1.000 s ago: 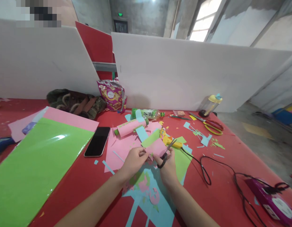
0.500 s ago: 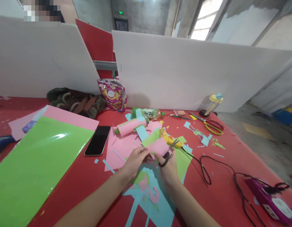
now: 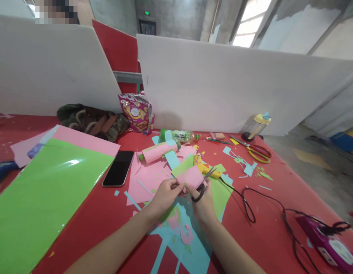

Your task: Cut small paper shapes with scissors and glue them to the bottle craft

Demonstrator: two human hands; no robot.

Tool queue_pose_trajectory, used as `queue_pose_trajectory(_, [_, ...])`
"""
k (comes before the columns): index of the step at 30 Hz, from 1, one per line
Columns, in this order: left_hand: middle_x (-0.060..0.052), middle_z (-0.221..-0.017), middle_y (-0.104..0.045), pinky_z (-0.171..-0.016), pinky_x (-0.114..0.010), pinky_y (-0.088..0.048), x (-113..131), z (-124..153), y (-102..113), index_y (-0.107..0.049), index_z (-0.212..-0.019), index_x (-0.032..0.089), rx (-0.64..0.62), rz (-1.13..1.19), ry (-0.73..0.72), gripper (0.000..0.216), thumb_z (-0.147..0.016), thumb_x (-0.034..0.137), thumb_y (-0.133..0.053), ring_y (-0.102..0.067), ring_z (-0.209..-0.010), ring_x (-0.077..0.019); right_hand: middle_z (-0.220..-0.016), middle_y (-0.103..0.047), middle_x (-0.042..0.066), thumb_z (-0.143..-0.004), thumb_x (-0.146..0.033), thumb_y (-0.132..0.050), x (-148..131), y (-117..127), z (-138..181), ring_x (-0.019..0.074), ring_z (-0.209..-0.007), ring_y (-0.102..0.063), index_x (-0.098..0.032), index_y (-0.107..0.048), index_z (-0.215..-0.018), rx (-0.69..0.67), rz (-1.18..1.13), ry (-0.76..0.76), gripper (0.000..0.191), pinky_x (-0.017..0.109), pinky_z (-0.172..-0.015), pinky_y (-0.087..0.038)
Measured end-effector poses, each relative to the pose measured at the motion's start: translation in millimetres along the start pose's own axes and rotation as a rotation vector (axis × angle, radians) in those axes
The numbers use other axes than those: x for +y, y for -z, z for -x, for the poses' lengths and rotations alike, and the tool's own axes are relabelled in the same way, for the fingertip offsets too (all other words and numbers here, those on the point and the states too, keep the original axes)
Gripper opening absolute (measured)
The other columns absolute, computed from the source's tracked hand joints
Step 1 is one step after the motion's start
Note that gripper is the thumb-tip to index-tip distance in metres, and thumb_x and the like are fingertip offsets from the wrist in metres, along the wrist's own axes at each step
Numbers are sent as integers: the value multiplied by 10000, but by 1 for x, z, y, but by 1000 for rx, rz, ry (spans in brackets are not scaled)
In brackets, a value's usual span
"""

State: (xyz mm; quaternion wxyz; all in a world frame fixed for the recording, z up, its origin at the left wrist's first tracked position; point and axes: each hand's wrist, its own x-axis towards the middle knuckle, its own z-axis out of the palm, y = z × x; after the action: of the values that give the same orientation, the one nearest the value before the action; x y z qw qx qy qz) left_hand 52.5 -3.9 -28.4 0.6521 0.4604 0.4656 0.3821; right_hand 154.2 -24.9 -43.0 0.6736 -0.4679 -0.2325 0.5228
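Note:
My left hand [image 3: 165,194] pinches the near left edge of a small pink paper piece [image 3: 190,177], held just above the red table [image 3: 267,213]. In my right hand [image 3: 204,198] are black-handled scissors [image 3: 202,185], fingers through the loops, blades pointing up right along the pink piece's right edge. Under both hands lie blue, green and pink paper scraps [image 3: 182,232]. A yellow glue gun [image 3: 208,171] lies just beyond the scissors' tips.
A large green sheet [image 3: 42,194] over pink paper lies at left, with a black phone [image 3: 118,173] beside it. Further back are a pink paper roll [image 3: 159,151], a green bottle [image 3: 179,136], a snack bag [image 3: 136,112] and red-yellow scissors [image 3: 256,152]. A black cord [image 3: 267,201] runs to a purple power strip [image 3: 330,243]. White boards stand behind.
Both hands with the pink piece and scissors have shifted only slightly; the view has tilted a little. Nothing was let go or picked up.

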Motion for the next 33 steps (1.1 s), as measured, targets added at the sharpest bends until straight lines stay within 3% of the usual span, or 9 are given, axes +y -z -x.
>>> queue_pose_trajectory(8, [-10, -551, -559, -434, -219, -406, 11, -7, 16, -502, -575, 125, 135, -14, -48, 235, -676, 333, -539, -542, -477, -116, -649, -470, -72, -605, -227, -639, 2, 0, 4, 77, -530, -509, -239, -396, -824, -71, -41, -90, 327, 188, -454, -401])
queue_pose_trajectory(17, [15, -544, -541, -596, -236, -436, 31, -10, 31, -488, -558, 132, 310, 30, -123, 208, -656, 311, -534, -546, -551, -104, -736, -476, -29, -667, -318, -604, 12, 6, 11, 112, -669, -489, -233, -427, -862, -321, 106, -86, 277, 262, -623, -403])
queue_pose_trajectory(25, [-3, -576, -560, -596, -235, -425, 34, -2, 29, -521, -612, 129, 281, -120, -198, 192, -697, 301, -511, -552, -586, -122, -698, -476, -38, -687, -384, -598, 1, -1, 22, 104, -611, -462, -240, -422, -879, -514, 289, -144, 298, 246, -572, -383])
queue_pose_trajectory(33, [-14, -579, -571, -586, -247, -417, 30, 3, 20, -503, -586, 142, 233, -327, -208, 240, -723, 334, -466, -550, -583, -136, -669, -455, -36, -684, -431, -589, -2, -4, 22, 111, -585, -457, -217, -421, -888, -501, 319, -139, 341, 246, -543, -371])
